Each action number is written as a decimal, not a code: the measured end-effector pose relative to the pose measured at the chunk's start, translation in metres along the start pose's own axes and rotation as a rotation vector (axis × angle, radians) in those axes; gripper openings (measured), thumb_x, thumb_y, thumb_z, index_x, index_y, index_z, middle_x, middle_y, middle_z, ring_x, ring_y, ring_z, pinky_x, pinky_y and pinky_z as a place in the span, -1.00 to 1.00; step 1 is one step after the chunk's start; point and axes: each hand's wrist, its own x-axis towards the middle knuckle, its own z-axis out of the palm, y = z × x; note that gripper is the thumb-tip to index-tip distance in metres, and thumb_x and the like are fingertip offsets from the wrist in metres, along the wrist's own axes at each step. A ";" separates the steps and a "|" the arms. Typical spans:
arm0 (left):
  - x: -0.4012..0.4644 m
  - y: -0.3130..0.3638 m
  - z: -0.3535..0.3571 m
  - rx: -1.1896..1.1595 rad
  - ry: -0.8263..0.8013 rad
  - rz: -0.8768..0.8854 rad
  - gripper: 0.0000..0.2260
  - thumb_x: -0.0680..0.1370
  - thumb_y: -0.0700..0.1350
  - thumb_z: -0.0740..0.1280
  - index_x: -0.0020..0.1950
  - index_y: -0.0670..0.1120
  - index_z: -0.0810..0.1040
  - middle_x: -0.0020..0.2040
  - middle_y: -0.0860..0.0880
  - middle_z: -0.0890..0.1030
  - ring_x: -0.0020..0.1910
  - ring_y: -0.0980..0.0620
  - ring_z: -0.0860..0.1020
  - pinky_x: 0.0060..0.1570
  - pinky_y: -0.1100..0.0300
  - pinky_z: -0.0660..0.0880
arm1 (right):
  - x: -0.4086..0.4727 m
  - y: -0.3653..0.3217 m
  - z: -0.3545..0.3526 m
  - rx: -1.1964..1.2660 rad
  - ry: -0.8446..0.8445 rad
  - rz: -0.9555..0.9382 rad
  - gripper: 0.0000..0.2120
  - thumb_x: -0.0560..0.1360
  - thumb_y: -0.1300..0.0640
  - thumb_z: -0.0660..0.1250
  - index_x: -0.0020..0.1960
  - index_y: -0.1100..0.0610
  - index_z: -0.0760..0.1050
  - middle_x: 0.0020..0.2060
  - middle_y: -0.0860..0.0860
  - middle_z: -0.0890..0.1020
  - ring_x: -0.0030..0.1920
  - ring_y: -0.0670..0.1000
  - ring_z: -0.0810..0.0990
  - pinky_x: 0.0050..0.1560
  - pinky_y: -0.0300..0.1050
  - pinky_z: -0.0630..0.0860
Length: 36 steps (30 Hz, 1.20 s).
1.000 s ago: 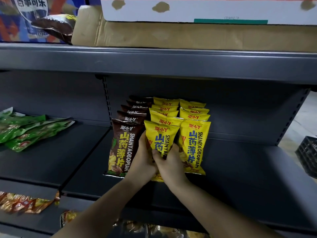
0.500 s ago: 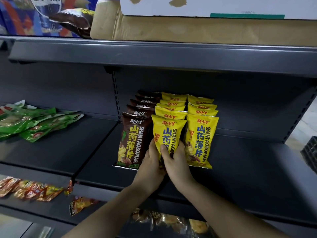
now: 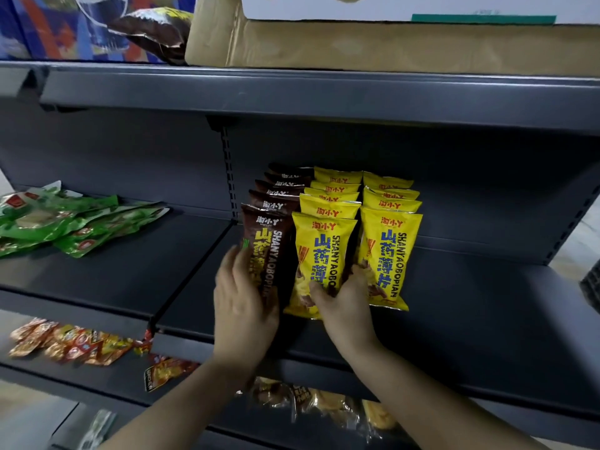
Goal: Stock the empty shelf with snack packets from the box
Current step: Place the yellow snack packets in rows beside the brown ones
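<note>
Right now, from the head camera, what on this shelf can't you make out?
- Rows behind the front brown packet and front yellow packet: only top edges show, so the count is uncertain.
- Lower brown packet: covered by the left hand.
- Right hand: its grip between the yellow rows is hidden.
- Cardboard box: cut off by the top edge, contents unseen.
- Bottom-shelf packets: blurred.

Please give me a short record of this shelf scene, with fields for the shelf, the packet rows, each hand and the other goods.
shelf: dark metal shelf, right part bare
packet rows: one row of brown packets, two rows of yellow packets, all standing
left hand: against the front brown packet
right hand: on the lower part of the front yellow packet
other goods: green packets lying on the next shelf
</note>
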 end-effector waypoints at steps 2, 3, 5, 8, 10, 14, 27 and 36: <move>0.005 -0.013 -0.001 -0.096 -0.181 -0.249 -0.21 0.46 -0.11 0.41 0.51 -0.20 -0.02 0.45 -0.21 0.17 0.47 -0.15 0.12 0.44 -0.06 0.16 | -0.003 0.005 -0.004 -0.094 -0.059 0.016 -0.43 0.35 0.03 0.52 0.22 0.24 0.41 0.12 0.12 0.49 0.18 0.09 0.49 0.23 -0.04 0.45; 0.007 -0.017 -0.001 -0.154 -0.269 -0.322 -0.15 0.46 -0.09 0.42 0.53 -0.18 -0.09 0.47 -0.18 0.15 0.48 -0.12 0.10 0.44 -0.02 0.14 | -0.005 0.005 -0.007 -0.142 -0.089 0.012 -0.43 0.35 0.02 0.53 0.22 0.25 0.40 0.14 0.11 0.46 0.19 0.08 0.46 0.18 -0.14 0.42; 0.010 -0.023 0.001 -0.186 -0.329 -0.354 -0.14 0.45 -0.10 0.44 0.54 -0.15 -0.08 0.45 -0.15 0.21 0.46 -0.09 0.16 0.40 0.04 0.18 | -0.006 0.003 -0.010 -0.181 -0.126 0.011 -0.44 0.37 0.02 0.51 0.22 0.24 0.38 0.15 0.09 0.42 0.18 0.05 0.44 0.03 -0.30 0.33; 0.017 -0.025 0.007 -0.191 -0.287 -0.340 -0.21 0.44 -0.15 0.45 0.52 -0.14 0.04 0.40 -0.14 0.31 0.40 -0.08 0.29 0.33 0.08 0.28 | -0.005 0.000 -0.009 -0.182 -0.100 0.031 -0.48 0.38 0.06 0.51 0.20 0.24 0.37 0.14 0.11 0.46 0.15 0.09 0.50 -0.02 -0.26 0.37; 0.020 -0.025 0.012 -0.178 -0.290 -0.335 -0.19 0.44 -0.17 0.45 0.53 -0.15 0.01 0.41 -0.15 0.29 0.41 -0.09 0.26 0.34 0.08 0.25 | -0.006 -0.002 -0.008 -0.206 -0.069 0.032 -0.48 0.39 0.08 0.51 0.20 0.25 0.36 0.16 0.13 0.46 0.17 0.10 0.50 0.01 -0.23 0.39; 0.021 -0.028 0.015 -0.169 -0.294 -0.315 -0.18 0.44 -0.18 0.45 0.53 -0.17 0.00 0.42 -0.18 0.25 0.43 -0.12 0.23 0.35 0.06 0.24 | -0.012 -0.007 -0.007 -0.241 -0.050 0.009 -0.45 0.41 0.06 0.48 0.23 0.27 0.32 0.22 0.16 0.39 0.25 0.12 0.43 0.17 -0.13 0.41; -0.008 0.009 -0.001 -0.007 -0.070 -0.215 -0.47 0.51 -0.32 0.26 0.45 -0.27 0.16 0.38 -0.30 0.22 0.36 -0.28 0.21 0.36 -0.10 0.19 | -0.029 -0.016 -0.054 -0.303 -0.178 -0.004 -0.54 0.56 0.14 0.27 0.39 0.26 0.27 0.31 0.17 0.33 0.35 0.15 0.34 0.34 -0.09 0.31; -0.077 0.100 -0.002 0.005 -0.044 0.210 -0.76 0.38 -0.35 0.23 0.03 -0.19 0.40 -0.01 -0.24 0.44 -0.07 -0.25 0.44 -0.13 -0.09 0.46 | -0.072 0.004 -0.144 -0.304 -0.220 0.002 -0.72 0.55 0.23 0.19 0.24 0.18 0.49 0.24 0.14 0.48 0.26 0.10 0.46 0.28 -0.12 0.35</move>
